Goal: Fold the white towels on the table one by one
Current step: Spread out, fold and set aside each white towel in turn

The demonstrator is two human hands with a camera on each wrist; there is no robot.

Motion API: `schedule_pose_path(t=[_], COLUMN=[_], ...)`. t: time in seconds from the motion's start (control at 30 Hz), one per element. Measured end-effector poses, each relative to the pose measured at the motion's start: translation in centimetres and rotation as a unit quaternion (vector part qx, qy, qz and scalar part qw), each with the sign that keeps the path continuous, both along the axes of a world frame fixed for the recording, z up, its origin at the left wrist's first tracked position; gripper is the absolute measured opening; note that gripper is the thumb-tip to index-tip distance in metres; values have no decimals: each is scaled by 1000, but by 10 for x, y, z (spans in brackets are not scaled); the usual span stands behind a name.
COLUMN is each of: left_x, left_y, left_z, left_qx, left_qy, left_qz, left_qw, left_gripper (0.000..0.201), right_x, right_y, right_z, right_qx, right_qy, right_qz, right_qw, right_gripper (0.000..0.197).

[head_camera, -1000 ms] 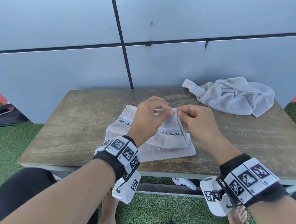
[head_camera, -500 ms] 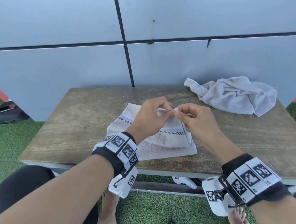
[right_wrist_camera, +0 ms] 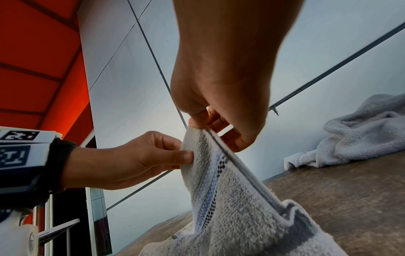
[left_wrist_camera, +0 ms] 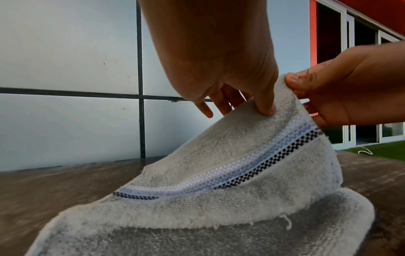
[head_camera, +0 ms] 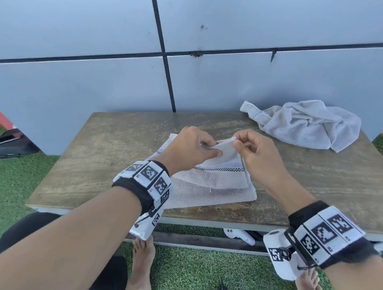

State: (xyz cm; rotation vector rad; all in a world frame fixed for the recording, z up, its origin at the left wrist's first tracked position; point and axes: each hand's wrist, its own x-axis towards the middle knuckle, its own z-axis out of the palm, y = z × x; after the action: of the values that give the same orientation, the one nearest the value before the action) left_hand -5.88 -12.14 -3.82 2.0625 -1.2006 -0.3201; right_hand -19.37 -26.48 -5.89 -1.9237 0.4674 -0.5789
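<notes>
A white towel (head_camera: 208,182) with a black-checked and blue stripe lies partly folded in the middle of the wooden table (head_camera: 99,152). Its top layer is lifted into a peak. My left hand (head_camera: 199,150) pinches that raised corner between thumb and fingers, as the left wrist view shows on the towel (left_wrist_camera: 230,166). My right hand (head_camera: 244,146) pinches the same corner from the right, thumb on top of the towel (right_wrist_camera: 221,199). The two hands nearly touch. A second white towel (head_camera: 307,123) lies crumpled at the table's far right corner, also seen as a crumpled towel (right_wrist_camera: 359,131).
A grey panelled wall (head_camera: 102,48) stands right behind the table. Green artificial grass (head_camera: 199,276) surrounds it, with my bare feet (head_camera: 143,259) under the near edge. A dark bag (head_camera: 9,143) lies on the ground at the left. A white object (head_camera: 239,235) sits under the table.
Both hands have kept their pinch on the towel's raised corner and shifted it slightly away and to the right; the left thumb now lies lower on the fabric.
</notes>
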Motion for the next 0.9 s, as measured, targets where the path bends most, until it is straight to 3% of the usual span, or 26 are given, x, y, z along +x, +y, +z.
schedule_pose_path(t=[0.17,0.43,0.63,0.9], left_x=[16,44,64,77], left_y=[18,58,91,114], left_z=[4,9,18,45], left_qx=[38,64,78,70], left_qy=[-32,-32,-47,-33], left_qz=[15,74,91,96], left_qw=[999,995,992,992], left_gripper=[17,9,7,11], right_x=[0,0,-6,2], right_y=[-6,-30,-36,-47], right_z=[5,3,11,28], right_qx=[-7,90,126,85], right_qy=[-53,-108,-97,-33], right_qz=[-35,-76,-99,-148], right_qw=[998,987,982,985], right_gripper=[6,12,22,26])
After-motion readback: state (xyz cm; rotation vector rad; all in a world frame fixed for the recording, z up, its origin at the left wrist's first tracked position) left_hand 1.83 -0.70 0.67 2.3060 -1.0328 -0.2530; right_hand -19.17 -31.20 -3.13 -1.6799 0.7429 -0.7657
